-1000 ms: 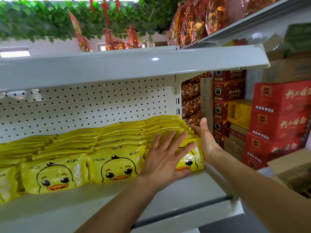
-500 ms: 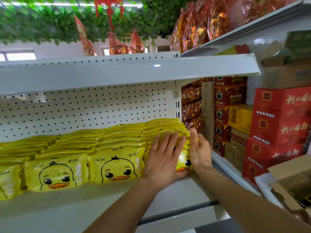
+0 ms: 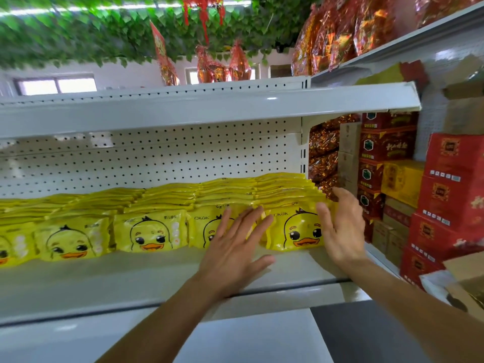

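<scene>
Left hand [image 3: 233,248] flat, fingers wide, on yellow duck packs [image 3: 146,234]; right hand [image 3: 340,226] open against the end pack [image 3: 296,231].

The packs [image 3: 296,231] are yellow plastic film, glossy, with soft wrinkles and bright glints along their sealed tops. The shelf [image 3: 104,281] looks like painted metal, pale grey, smooth with a dull sheen. The upper shelf [image 3: 209,108] has the same finish and carries a small light reflection. The back panel [image 3: 157,158] is perforated sheet, cream and matt. The foil bags [image 3: 324,145] are crinkled red-gold film, highly shiny. The red boxes [image 3: 455,195] are printed cardboard with a slight gloss. The brown cartons [image 3: 348,142] are plain matt cardboard. The leaves [image 3: 78,35] look like plastic.
</scene>
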Available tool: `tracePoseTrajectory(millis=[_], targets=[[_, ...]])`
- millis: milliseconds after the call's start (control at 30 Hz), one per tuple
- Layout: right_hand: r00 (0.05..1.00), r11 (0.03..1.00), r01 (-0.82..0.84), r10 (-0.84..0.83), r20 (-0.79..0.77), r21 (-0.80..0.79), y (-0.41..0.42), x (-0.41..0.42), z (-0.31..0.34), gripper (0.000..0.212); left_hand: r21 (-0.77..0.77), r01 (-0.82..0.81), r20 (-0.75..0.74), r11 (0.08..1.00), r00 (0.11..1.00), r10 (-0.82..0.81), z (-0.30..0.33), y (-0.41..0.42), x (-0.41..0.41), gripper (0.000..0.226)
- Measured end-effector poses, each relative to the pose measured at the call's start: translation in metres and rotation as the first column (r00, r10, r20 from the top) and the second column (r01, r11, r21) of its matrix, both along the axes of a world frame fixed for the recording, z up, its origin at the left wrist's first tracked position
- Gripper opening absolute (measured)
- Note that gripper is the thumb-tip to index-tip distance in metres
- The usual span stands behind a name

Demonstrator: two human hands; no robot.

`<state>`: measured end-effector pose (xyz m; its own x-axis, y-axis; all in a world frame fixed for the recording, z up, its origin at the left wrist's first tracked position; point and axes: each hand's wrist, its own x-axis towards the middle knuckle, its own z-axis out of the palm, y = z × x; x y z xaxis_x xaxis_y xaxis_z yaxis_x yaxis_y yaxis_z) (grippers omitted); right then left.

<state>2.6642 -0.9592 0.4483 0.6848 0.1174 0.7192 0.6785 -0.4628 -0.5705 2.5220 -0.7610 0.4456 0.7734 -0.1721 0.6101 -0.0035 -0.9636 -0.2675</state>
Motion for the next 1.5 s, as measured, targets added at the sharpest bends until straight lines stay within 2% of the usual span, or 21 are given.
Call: tracePoseTrajectory(millis=[133,200,267,333,433,500,767,1000,1100,1200,1333,1500], targets=[[0.957,0.927,-0.027,0.132,0.257,-0.375,0.012,-0.02,0.005,0.057,0.013,-0.074,-0.03,0.997,0.997,0.075,0.001,0.049,-0.03,0.058],[0.897,0.833,0.033,0.22,0.385,-0.553,0.018,-0.02,0.009,0.056,0.106,-0.066,-0.044,0.992,0.997,0.071,0.006,0.066,-0.031,0.051],[0.819,0.689,0.151,0.314,0.48,-0.709,0.023,-0.013,0.013,0.053,0.248,-0.009,-0.07,0.969,0.997,0.027,0.011,0.077,-0.023,0.048],[0.771,0.562,0.233,0.391,0.502,-0.794,0.025,-0.003,0.016,0.053,0.371,0.061,-0.109,0.926,0.994,-0.021,0.015,0.084,-0.009,0.05],[0.763,0.49,0.274,0.413,0.497,-0.828,0.026,0.008,0.019,0.058,0.489,0.052,-0.123,0.871,0.992,0.01,0.02,0.089,0.016,0.064],[0.774,0.494,0.279,0.392,0.497,-0.823,0.028,0.013,0.018,0.066,0.489,0.034,-0.095,0.871,0.995,0.014,0.018,0.091,0.029,0.072],[0.792,0.513,0.279,0.355,0.497,-0.812,0.042,0.028,0.01,0.074,0.426,0.043,-0.054,0.904,0.998,-0.022,0.007,0.095,0.049,0.065],[0.834,0.497,0.257,0.319,0.45,-0.829,0.041,0.016,0.01,0.072,0.384,-0.024,-0.203,0.923,0.973,0.11,0.016,0.077,0.033,0.067],[0.858,0.53,0.238,0.279,0.432,-0.814,0.044,0.003,0.015,0.072,0.251,0.002,-0.183,0.968,0.982,0.045,0.026,0.062,0.01,0.076],[0.871,0.578,0.23,0.236,0.431,-0.783,0.047,-0.015,0.02,0.071,0.128,-0.108,-0.164,0.986,0.978,0.129,0.027,0.059,-0.026,0.078],[0.842,0.678,0.201,0.249,0.479,-0.707,0.058,-0.044,0.021,0.064,0.079,-0.18,-0.131,0.98,0.973,0.19,0.019,0.092,-0.068,0.071],[0.825,0.714,0.14,0.299,0.479,-0.686,0.103,-0.08,0.024,0.062,0.022,-0.258,-0.157,0.966,0.953,0.258,0.018,0.138,-0.101,0.072]])
